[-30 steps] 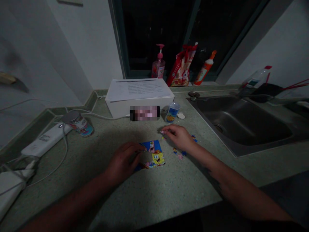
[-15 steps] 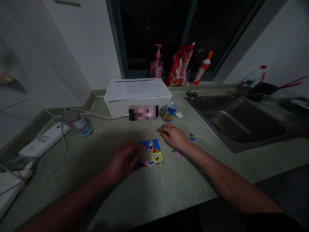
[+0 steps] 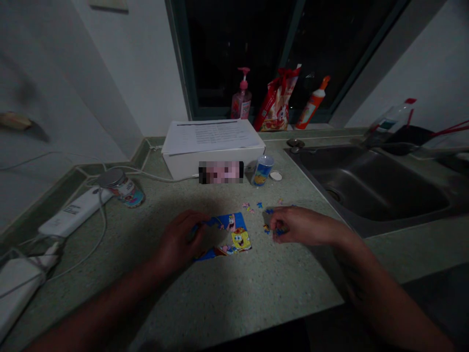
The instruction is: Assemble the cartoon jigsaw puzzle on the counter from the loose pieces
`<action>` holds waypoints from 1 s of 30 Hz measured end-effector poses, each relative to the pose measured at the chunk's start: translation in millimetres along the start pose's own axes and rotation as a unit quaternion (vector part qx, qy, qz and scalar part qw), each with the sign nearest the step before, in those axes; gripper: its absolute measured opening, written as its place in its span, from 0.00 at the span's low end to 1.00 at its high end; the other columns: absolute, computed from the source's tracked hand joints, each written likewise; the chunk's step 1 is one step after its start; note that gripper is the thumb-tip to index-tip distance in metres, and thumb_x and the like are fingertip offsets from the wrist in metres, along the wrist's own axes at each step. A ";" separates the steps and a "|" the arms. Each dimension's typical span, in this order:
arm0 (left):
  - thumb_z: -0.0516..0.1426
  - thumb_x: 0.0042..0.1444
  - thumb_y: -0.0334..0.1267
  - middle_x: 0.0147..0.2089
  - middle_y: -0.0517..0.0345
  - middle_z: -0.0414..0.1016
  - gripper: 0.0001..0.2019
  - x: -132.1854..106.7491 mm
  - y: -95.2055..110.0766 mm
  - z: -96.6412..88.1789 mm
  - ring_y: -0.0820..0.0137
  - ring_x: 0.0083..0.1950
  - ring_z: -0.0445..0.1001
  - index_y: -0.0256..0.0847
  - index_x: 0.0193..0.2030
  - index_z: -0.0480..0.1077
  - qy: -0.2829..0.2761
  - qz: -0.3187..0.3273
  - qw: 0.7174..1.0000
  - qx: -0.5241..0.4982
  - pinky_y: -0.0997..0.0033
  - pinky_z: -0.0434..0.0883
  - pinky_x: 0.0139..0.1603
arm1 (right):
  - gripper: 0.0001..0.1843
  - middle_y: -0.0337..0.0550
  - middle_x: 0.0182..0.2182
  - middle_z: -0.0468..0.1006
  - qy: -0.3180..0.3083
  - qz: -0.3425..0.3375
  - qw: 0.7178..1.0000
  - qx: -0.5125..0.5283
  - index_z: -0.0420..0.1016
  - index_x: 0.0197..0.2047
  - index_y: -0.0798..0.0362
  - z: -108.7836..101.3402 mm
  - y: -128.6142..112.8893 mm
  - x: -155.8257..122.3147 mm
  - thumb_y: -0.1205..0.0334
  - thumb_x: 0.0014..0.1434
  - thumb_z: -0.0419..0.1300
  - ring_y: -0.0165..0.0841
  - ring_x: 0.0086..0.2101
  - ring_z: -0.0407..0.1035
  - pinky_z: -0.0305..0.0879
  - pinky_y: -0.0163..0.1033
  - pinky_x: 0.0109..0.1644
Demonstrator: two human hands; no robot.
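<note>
A partly assembled jigsaw puzzle (image 3: 240, 238) with yellow and pink cartoon figures on blue lies on the counter, with a gap in its middle. My left hand (image 3: 180, 239) rests at its left edge, thumb and fingers bent and apart, covering part of that side. To the right of the puzzle, my right hand (image 3: 302, 225) is low over loose puzzle pieces (image 3: 266, 228), its fingers curled with a space between thumb and forefinger. It hides some of the pieces. Farther back lie more pink and yellow pieces (image 3: 248, 207) and a blue piece (image 3: 260, 205).
A blue can (image 3: 263, 171) stands behind the pieces beside its round lid (image 3: 276, 176). Behind it is a white box (image 3: 183, 165) with a phone-like screen (image 3: 221, 172) against it. A jar (image 3: 122, 188) and power strip (image 3: 75, 210) lie left; a sink (image 3: 370, 181) is right.
My right hand has moved right and toward me, from the far pink pieces to the pieces on the right, uncovering the far ones. My left hand has shifted slightly left along the puzzle.
</note>
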State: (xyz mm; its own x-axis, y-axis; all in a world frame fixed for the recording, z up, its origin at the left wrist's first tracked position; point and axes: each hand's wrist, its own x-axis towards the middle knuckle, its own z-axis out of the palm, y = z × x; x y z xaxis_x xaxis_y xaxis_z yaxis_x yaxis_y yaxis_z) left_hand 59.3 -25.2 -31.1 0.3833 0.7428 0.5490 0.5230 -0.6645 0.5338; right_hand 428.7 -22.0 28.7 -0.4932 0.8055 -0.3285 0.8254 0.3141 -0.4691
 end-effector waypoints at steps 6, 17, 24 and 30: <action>0.57 0.70 0.34 0.45 0.51 0.83 0.09 -1.8 -2.9 2.3 0.59 0.44 0.84 0.48 0.52 0.77 -0.001 -0.005 1.000 -0.002 0.55 0.83 0.45 | 0.11 0.41 0.39 0.83 -0.008 -0.003 0.999 -0.039 0.83 0.40 0.47 5.0 -3.3 3.0 0.67 0.54 0.74 0.38 0.37 0.75 0.64 0.41 0.38; 0.57 0.69 0.34 0.44 0.52 0.83 0.09 -0.1 -0.6 0.6 0.61 0.43 0.84 0.45 0.50 0.78 -0.013 -0.008 1.000 0.005 0.58 0.83 0.43 | 0.11 0.41 0.39 0.82 -0.006 -0.022 0.999 -0.024 0.83 0.42 0.48 3.6 -12.4 6.2 0.72 0.58 0.71 0.35 0.36 0.75 0.64 0.40 0.39; 0.57 0.69 0.32 0.44 0.52 0.83 0.09 0.5 -0.5 0.8 0.63 0.44 0.84 0.44 0.50 0.78 -0.015 -0.005 1.000 0.011 0.60 0.82 0.45 | 0.09 0.38 0.36 0.80 0.009 -0.029 1.000 0.000 0.83 0.39 0.47 9.7 -4.2 12.6 0.69 0.56 0.72 0.34 0.34 0.73 0.62 0.40 0.38; 0.57 0.68 0.31 0.44 0.53 0.84 0.10 1.8 1.6 0.0 0.62 0.43 0.84 0.44 0.50 0.78 -0.006 -0.004 1.000 0.005 0.59 0.82 0.45 | 0.08 0.37 0.34 0.80 0.024 -0.036 0.999 0.000 0.82 0.38 0.47 12.0 -2.3 16.5 0.70 0.58 0.70 0.34 0.34 0.72 0.61 0.40 0.38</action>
State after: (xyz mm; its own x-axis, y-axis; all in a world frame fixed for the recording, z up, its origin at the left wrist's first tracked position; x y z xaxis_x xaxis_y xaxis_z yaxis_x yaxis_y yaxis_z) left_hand 60.9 -24.9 -29.3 0.3884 0.7489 0.5369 0.5336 -0.6578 0.5315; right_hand 415.4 -15.5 14.5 -0.5375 0.8037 -0.2552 0.7883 0.3715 -0.4906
